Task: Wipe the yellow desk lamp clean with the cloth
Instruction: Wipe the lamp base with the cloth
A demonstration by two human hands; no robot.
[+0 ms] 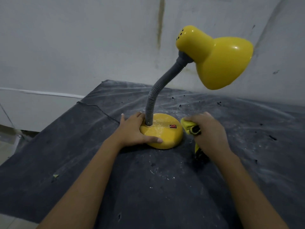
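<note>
The yellow desk lamp (214,58) stands on a dark covered table, its grey flexible neck (158,91) rising from a round yellow base (166,134) with a red switch (173,126). White dust specks show on the base. My left hand (133,129) grips the base's left side, fingers by the neck and thumb along the front rim. My right hand (209,131) is closed on a bunched yellow and black cloth (189,126), held just right of the base and close to its edge.
A dusty dark sheet (148,179) covers the table, with small holes and white specks. A black cord (97,109) runs off the table's left edge. A stained white wall (82,47) stands close behind the lamp. Pale floor lies at the left.
</note>
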